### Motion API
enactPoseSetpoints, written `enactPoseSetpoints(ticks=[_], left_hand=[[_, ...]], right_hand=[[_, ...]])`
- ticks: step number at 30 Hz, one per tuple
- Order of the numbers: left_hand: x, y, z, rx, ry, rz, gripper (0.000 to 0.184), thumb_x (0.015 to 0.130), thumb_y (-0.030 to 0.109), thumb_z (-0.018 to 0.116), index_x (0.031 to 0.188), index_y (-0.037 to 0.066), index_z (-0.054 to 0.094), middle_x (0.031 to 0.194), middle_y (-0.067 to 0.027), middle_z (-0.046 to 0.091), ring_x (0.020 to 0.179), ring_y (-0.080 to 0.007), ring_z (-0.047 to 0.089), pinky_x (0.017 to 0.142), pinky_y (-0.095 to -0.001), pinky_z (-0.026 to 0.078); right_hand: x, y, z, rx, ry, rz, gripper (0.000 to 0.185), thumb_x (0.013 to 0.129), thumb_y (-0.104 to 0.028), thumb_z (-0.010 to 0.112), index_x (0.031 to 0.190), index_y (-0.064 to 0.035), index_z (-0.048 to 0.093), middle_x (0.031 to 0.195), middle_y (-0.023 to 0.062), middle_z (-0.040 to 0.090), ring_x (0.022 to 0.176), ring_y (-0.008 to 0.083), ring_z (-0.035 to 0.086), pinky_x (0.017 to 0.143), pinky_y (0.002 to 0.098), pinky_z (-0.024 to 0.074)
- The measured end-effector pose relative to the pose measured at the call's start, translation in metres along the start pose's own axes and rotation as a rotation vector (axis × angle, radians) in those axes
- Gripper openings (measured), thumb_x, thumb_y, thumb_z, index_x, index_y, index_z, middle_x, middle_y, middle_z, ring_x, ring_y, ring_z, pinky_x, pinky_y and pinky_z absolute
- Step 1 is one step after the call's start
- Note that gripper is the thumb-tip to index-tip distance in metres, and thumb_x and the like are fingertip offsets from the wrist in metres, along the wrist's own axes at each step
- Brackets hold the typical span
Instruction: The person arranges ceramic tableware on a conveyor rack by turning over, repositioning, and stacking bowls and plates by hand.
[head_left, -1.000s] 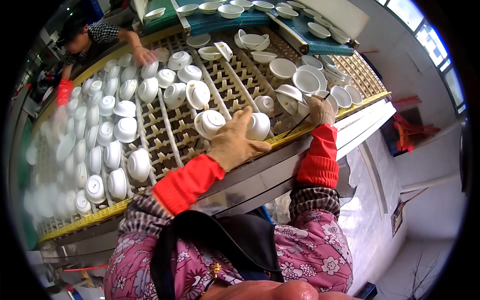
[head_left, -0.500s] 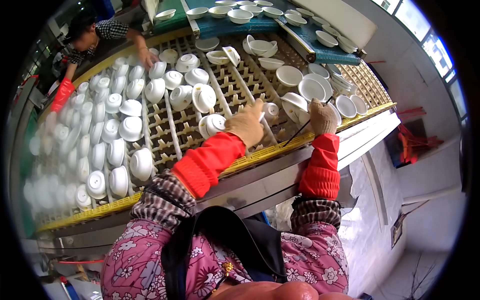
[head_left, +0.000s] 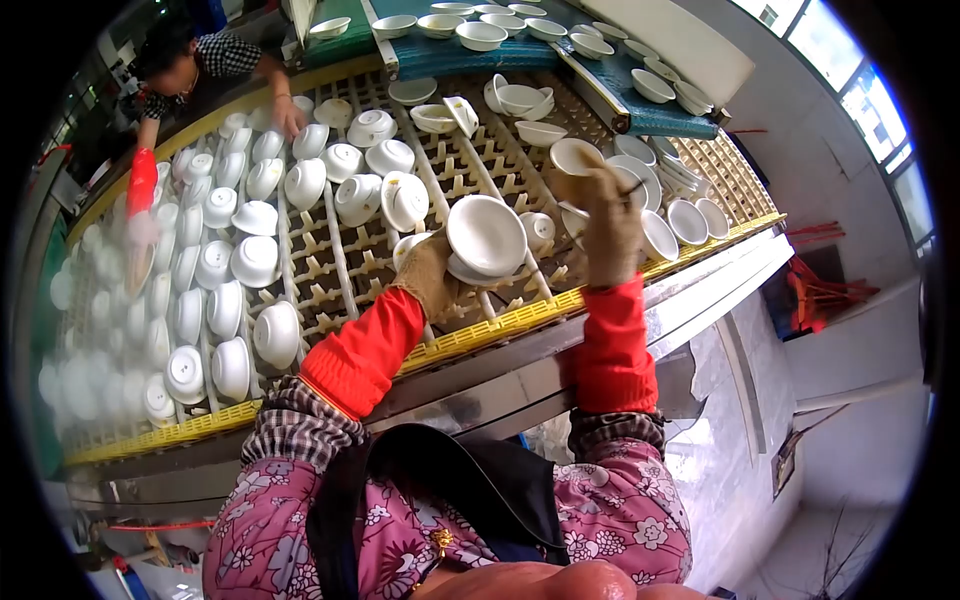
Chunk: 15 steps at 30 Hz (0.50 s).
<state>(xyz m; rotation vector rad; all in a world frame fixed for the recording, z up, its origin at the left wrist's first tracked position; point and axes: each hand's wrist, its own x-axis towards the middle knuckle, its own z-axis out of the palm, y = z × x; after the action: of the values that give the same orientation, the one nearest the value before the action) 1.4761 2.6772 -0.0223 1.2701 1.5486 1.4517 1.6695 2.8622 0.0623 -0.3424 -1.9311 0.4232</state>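
Note:
My left hand (head_left: 430,274), in a tan work glove, is closed at the side of a white bowl (head_left: 487,236) whose hollow faces me. Part of another white bowl shows just beneath it, above the slatted rack (head_left: 490,325). To the right, my right hand (head_left: 608,225), also gloved, is raised over the rack's near edge and smeared by motion. It partly covers several white bowls, among them an upright bowl (head_left: 577,158) behind its fingers. Whether it holds anything is unclear. Close to the left hand, a tilted bowl (head_left: 405,201) rests on the rack.
Overturned bowls (head_left: 256,259) fill the rack's left side, some veiled by steam. A co-worker's hand (head_left: 290,117) reaches in at the far left edge. Bowls stand on a blue-green belt (head_left: 480,60) at the back. A yellow edge strip (head_left: 530,317) borders the rack.
My left hand has drawn back left and now has a bowl in its grip, hollow toward me. My right hand has lifted and shifted left; the thin dark rod it held no longer shows clearly.

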Motion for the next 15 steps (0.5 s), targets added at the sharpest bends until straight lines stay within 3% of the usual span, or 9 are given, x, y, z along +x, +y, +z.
enactPoseSetpoints(ticks=[1,3,5,7,9,10,12,14,15], left_hand=[[-0.004,0.006,-0.007,0.435,-0.011,0.108,0.049,0.099,0.008,0.079,0.146,0.002,0.065,0.130,-0.0163,0.080,0.114,-0.0290,0.081,0.098,-0.0433,0.070],[0.002,-0.025,-0.007,0.207,0.016,0.039,0.054,0.085,-0.003,0.086,0.137,0.002,0.072,0.124,-0.0187,0.082,0.114,-0.0308,0.081,0.100,-0.0387,0.067],[-0.009,0.035,-0.005,0.335,-0.012,0.008,0.050,0.085,0.002,0.088,0.133,0.003,0.075,0.123,-0.0200,0.082,0.114,-0.0319,0.081,0.099,-0.0396,0.066],[0.003,-0.037,-0.005,0.079,0.051,0.117,0.050,0.085,0.006,0.090,0.132,0.004,0.076,0.123,-0.0193,0.082,0.113,-0.0307,0.081,0.098,-0.0405,0.067],[0.006,-0.050,-0.006,0.187,0.065,0.159,0.050,0.085,0.010,0.092,0.132,0.005,0.076,0.123,-0.0187,0.082,0.114,-0.0299,0.081,0.098,-0.0415,0.067],[0.003,-0.027,-0.009,0.423,0.055,0.146,0.050,0.085,0.011,0.092,0.132,0.006,0.076,0.123,-0.0185,0.082,0.114,-0.0296,0.081,0.098,-0.0421,0.067],[0.000,-0.003,-0.015,0.689,0.061,0.129,0.052,0.086,0.014,0.091,0.135,0.006,0.076,0.126,-0.0185,0.081,0.118,-0.0295,0.080,0.101,-0.0437,0.066],[0.016,-0.052,-0.007,-0.427,0.055,0.016,0.056,0.086,0.015,0.093,0.137,0.005,0.074,0.127,-0.0187,0.081,0.120,-0.0286,0.079,0.103,-0.0434,0.066],[0.019,-0.048,-0.013,-0.525,0.083,0.011,0.054,0.090,0.016,0.088,0.140,0.005,0.072,0.129,-0.0183,0.080,0.120,-0.0289,0.079,0.103,-0.0439,0.066]], right_hand=[[0.001,0.012,-0.013,0.331,0.146,0.412,0.030,0.109,-0.018,0.070,0.135,-0.0032,0.075,0.120,0.0151,0.080,0.098,0.0268,0.082,0.090,0.0401,0.0687],[-0.003,0.039,-0.042,0.901,0.564,0.976,0.040,0.114,-0.027,0.066,0.142,0.0015,0.070,0.122,0.0180,0.076,0.103,0.0308,0.081,0.098,0.0439,0.0712],[-0.025,0.090,-0.060,0.944,0.765,1.133,0.045,0.112,-0.031,0.067,0.142,0.0018,0.065,0.127,0.0177,0.073,0.110,0.0360,0.077,0.098,0.0472,0.0698],[-0.066,0.137,-0.065,0.960,0.777,1.045,0.058,0.113,-0.035,0.064,0.157,-0.0006,0.052,0.144,0.0172,0.065,0.128,0.0400,0.070,0.104,0.0472,0.0638],[-0.046,0.108,-0.051,0.906,0.787,1.196,0.053,0.113,-0.037,0.061,0.153,-0.0022,0.057,0.144,0.0195,0.066,0.128,0.0385,0.070,0.107,0.0487,0.0614],[-0.037,0.098,-0.045,0.881,0.788,1.270,0.051,0.113,-0.038,0.059,0.151,-0.0029,0.060,0.144,0.0207,0.067,0.128,0.0378,0.070,0.108,0.0495,0.0602],[-0.049,0.126,-0.046,0.410,0.505,1.202,0.044,0.107,-0.037,0.073,0.132,-0.0007,0.068,0.121,0.0176,0.075,0.104,0.0339,0.077,0.087,0.0471,0.0685],[-0.067,0.183,-0.047,-0.320,-0.012,1.021,0.040,0.105,-0.036,0.073,0.131,-0.0057,0.072,0.125,0.0159,0.077,0.111,0.0337,0.077,0.095,0.0473,0.0642],[-0.074,0.208,-0.048,-0.774,-0.334,0.871,0.039,0.103,-0.036,0.074,0.131,-0.0082,0.074,0.127,0.0151,0.078,0.114,0.0337,0.077,0.099,0.0473,0.0621]])
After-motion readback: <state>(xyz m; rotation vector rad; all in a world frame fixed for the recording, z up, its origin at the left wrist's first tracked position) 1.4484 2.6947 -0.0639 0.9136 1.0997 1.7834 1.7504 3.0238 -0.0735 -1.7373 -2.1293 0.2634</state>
